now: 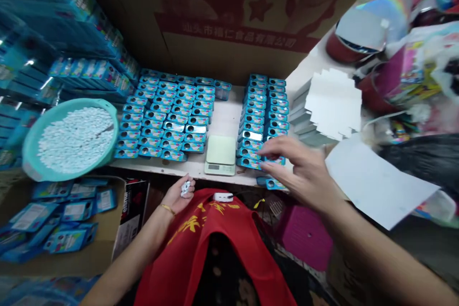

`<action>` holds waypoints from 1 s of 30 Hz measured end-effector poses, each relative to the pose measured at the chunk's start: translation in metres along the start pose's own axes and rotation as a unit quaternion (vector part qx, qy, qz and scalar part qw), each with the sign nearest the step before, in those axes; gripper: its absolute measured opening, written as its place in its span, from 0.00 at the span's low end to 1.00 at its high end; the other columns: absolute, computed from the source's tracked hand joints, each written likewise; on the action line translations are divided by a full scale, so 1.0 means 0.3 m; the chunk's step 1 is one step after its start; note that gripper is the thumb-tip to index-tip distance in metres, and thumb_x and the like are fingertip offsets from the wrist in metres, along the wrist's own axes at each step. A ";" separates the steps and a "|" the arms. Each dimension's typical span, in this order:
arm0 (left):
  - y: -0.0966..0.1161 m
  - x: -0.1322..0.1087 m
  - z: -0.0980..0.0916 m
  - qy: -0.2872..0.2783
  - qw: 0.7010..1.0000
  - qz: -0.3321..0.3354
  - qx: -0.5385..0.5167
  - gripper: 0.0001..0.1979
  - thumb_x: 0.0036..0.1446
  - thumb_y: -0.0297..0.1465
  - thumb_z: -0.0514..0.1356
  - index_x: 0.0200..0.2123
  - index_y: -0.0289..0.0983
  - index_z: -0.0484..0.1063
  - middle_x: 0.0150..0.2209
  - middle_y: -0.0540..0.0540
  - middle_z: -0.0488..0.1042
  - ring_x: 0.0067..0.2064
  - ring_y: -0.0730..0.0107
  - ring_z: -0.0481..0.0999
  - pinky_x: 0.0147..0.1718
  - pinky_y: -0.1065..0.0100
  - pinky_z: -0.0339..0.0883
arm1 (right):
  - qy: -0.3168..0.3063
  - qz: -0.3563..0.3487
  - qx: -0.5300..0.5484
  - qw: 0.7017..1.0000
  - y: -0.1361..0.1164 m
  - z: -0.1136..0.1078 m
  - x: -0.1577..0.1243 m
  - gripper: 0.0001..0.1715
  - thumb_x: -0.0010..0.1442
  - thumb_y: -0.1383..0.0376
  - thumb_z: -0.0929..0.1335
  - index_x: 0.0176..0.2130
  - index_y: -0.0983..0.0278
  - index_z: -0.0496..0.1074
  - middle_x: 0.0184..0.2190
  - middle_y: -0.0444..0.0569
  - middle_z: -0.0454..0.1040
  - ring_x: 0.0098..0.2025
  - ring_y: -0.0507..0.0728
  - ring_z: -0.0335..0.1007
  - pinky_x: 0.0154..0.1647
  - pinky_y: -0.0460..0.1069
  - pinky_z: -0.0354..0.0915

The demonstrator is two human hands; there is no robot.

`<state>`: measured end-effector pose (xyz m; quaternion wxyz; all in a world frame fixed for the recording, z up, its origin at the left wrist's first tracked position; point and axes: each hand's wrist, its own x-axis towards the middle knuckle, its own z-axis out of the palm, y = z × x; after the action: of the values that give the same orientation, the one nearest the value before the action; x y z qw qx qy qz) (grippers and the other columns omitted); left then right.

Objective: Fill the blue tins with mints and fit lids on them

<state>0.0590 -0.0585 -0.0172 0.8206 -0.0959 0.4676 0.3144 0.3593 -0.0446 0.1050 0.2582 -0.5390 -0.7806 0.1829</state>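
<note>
My left hand is cupped, palm up, at the table's front edge, its fingers curled round a few small white tablets. Over the front of the right block of small blue boxes is my right hand. Its thumb and forefinger are apart, with nothing visible between them. The boxes stand upright in tight rows, each with a dark round spot on top. A pale kitchen scale sits between this block and a wider left block of blue boxes; nothing lies on its plate.
A turquoise basin of similar tablets stands at left, above an open carton of blue packs. Behind the rows rises a large cardboard box. White card pieces are stacked at right, near a loose white sheet.
</note>
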 end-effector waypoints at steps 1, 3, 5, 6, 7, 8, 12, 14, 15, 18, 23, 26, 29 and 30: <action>0.000 0.001 -0.014 -0.003 1.000 0.007 -0.004 0.05 0.54 0.28 0.53 0.27 0.33 0.63 0.23 0.50 0.62 0.18 0.84 0.59 0.09 0.82 0.48 | -0.032 0.018 -0.048 0.998 0.033 0.020 -0.011 0.13 0.57 0.59 0.62 0.41 0.59 0.69 0.38 0.50 0.67 0.40 0.57 0.62 0.39 0.52 0.60; -0.001 0.003 -0.042 0.004 1.000 0.012 -0.009 0.05 0.54 0.27 0.53 0.27 0.33 0.63 0.22 0.50 0.62 0.18 0.83 0.60 0.09 0.82 0.49 | -0.103 0.051 -0.153 0.982 0.101 0.093 -0.039 0.14 0.57 0.60 0.63 0.42 0.61 0.69 0.38 0.51 0.67 0.39 0.57 0.61 0.38 0.52 0.58; -0.005 0.003 -0.060 0.018 1.000 0.011 -0.012 0.05 0.55 0.27 0.53 0.27 0.33 0.63 0.22 0.50 0.62 0.18 0.83 0.60 0.09 0.82 0.48 | -0.155 0.065 -0.228 0.959 0.158 0.189 -0.064 0.14 0.56 0.62 0.64 0.43 0.61 0.69 0.39 0.52 0.66 0.39 0.58 0.59 0.37 0.51 0.56; -0.006 0.002 -0.064 0.021 1.000 0.011 -0.013 0.05 0.55 0.27 0.52 0.27 0.32 0.63 0.22 0.50 0.62 0.18 0.83 0.60 0.09 0.82 0.48 | -0.177 0.063 -0.246 0.951 0.180 0.234 -0.073 0.13 0.55 0.61 0.64 0.42 0.61 0.69 0.39 0.53 0.66 0.40 0.58 0.58 0.37 0.51 0.54; -0.007 0.000 -0.063 0.022 1.000 0.012 -0.013 0.05 0.55 0.27 0.52 0.27 0.32 0.63 0.22 0.50 0.62 0.18 0.83 0.60 0.09 0.82 0.48 | -0.193 0.058 -0.258 0.945 0.196 0.273 -0.081 0.12 0.55 0.61 0.64 0.40 0.61 0.70 0.38 0.53 0.66 0.40 0.58 0.57 0.36 0.51 0.53; -0.008 -0.001 -0.060 0.023 1.000 0.015 -0.013 0.06 0.55 0.27 0.52 0.27 0.32 0.63 0.22 0.50 0.62 0.18 0.83 0.60 0.09 0.82 0.48 | -0.203 0.051 -0.264 0.941 0.206 0.303 -0.086 0.11 0.56 0.60 0.63 0.38 0.61 0.70 0.38 0.52 0.66 0.39 0.58 0.57 0.36 0.51 0.52; -0.007 -0.010 -0.037 0.020 0.999 0.030 -0.014 0.07 0.56 0.27 0.51 0.27 0.32 0.63 0.22 0.50 0.62 0.18 0.83 0.60 0.09 0.82 0.48 | -0.193 0.037 -0.290 0.936 0.193 0.316 -0.098 0.12 0.59 0.64 0.60 0.31 0.63 0.70 0.35 0.52 0.66 0.37 0.57 0.55 0.35 0.51 0.50; -0.007 -0.016 -0.033 0.015 0.999 0.036 -0.019 0.07 0.55 0.27 0.52 0.26 0.32 0.64 0.22 0.50 0.63 0.18 0.83 0.60 0.09 0.82 0.49 | -0.178 0.029 -0.295 0.938 0.155 0.280 -0.092 0.12 0.59 0.65 0.59 0.29 0.64 0.69 0.35 0.51 0.65 0.36 0.57 0.54 0.34 0.51 0.49; -0.008 -0.018 -0.033 0.014 0.999 0.038 -0.023 0.07 0.55 0.27 0.52 0.26 0.31 0.64 0.22 0.50 0.63 0.18 0.83 0.60 0.09 0.82 0.49 | -0.171 0.018 -0.292 0.941 0.130 0.261 -0.083 0.11 0.59 0.66 0.59 0.29 0.64 0.69 0.34 0.51 0.65 0.37 0.57 0.54 0.34 0.52 0.48; -0.015 -0.022 -0.033 0.022 0.998 0.038 -0.038 0.07 0.55 0.27 0.52 0.27 0.31 0.65 0.22 0.48 0.65 0.18 0.82 0.63 0.10 0.81 0.53 | -0.163 -0.032 -0.274 0.947 0.050 0.239 -0.019 0.11 0.58 0.68 0.59 0.29 0.64 0.68 0.34 0.51 0.65 0.36 0.57 0.54 0.34 0.52 0.48; -0.032 -0.022 -0.013 0.067 0.995 0.049 -0.053 0.06 0.55 0.25 0.52 0.29 0.29 0.67 0.26 0.42 0.71 0.24 0.75 0.71 0.20 0.76 0.67 | -0.195 -0.101 -0.258 0.941 0.001 0.343 0.146 0.10 0.55 0.72 0.59 0.28 0.65 0.67 0.34 0.52 0.65 0.36 0.57 0.54 0.33 0.53 0.49; -0.036 -0.030 -0.003 0.066 0.993 0.058 -0.074 0.06 0.55 0.24 0.52 0.29 0.29 0.68 0.28 0.39 0.73 0.30 0.70 0.74 0.27 0.73 0.70 | -0.213 -0.090 -0.251 0.940 0.010 0.392 0.188 0.11 0.56 0.72 0.59 0.29 0.65 0.69 0.35 0.53 0.66 0.37 0.58 0.56 0.33 0.53 0.50; -0.040 -0.041 0.009 0.044 0.994 0.049 -0.091 0.07 0.55 0.24 0.51 0.32 0.28 0.68 0.32 0.37 0.74 0.35 0.66 0.75 0.32 0.69 0.71 | -0.194 -0.060 -0.200 0.959 -0.023 0.393 0.157 0.11 0.59 0.66 0.59 0.37 0.65 0.69 0.38 0.54 0.66 0.39 0.59 0.57 0.36 0.53 0.53; -0.043 -0.044 0.014 0.031 0.994 0.043 -0.093 0.08 0.55 0.24 0.51 0.33 0.28 0.68 0.33 0.37 0.74 0.36 0.65 0.74 0.34 0.68 0.70 | -0.189 -0.064 -0.165 0.966 -0.049 0.391 0.135 0.13 0.59 0.63 0.59 0.40 0.64 0.68 0.39 0.54 0.65 0.40 0.58 0.57 0.37 0.53 0.54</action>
<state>0.0651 -0.0723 -0.0058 0.7789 -0.1612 0.4649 0.3888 0.2662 -0.0127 0.0278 0.0244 -0.4783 -0.8677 0.1333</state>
